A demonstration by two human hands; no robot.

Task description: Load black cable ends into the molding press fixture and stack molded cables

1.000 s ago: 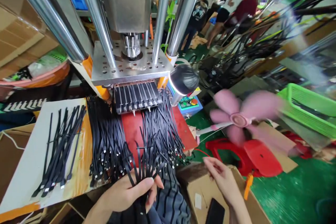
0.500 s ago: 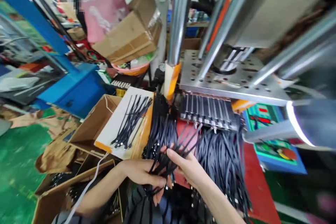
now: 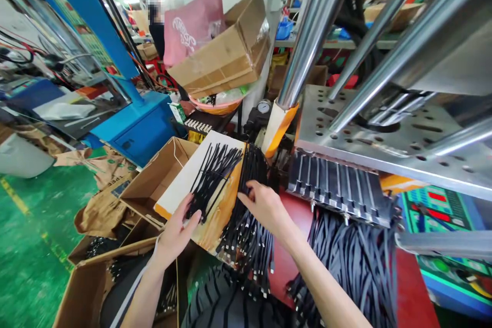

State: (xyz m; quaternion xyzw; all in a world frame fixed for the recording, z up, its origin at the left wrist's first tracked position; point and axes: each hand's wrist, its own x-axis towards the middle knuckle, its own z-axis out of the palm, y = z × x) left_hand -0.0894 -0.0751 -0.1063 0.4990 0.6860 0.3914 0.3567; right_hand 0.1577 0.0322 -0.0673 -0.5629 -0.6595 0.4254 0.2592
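My left hand [image 3: 179,230] is closed around the lower ends of a bunch of black cables [image 3: 215,174] lying on a white board [image 3: 184,164] with orange edges. Beside the board hangs a dark pile of black cables [image 3: 249,236]. My right hand [image 3: 263,205] is over the upper part of that pile, its thumb and fingers bent close together; whatever lies between them is too small to tell. To the right, a metal fixture [image 3: 338,184] holds a row of black cables, and a thick bundle of cables [image 3: 349,266] hangs below it over a red surface [image 3: 288,215].
Steel columns [image 3: 319,31] and a perforated metal plate [image 3: 384,138] stand over the right side. Open cardboard boxes [image 3: 161,174] are at the left, near a blue cabinet [image 3: 138,123]. A control panel [image 3: 442,215] is at the far right. One person [image 3: 156,31] is in the background.
The view has shifted. Both hands have parted from the cables they held together; the left moved onto the board's bunch, the right to the pile. More cables now lie on the board.
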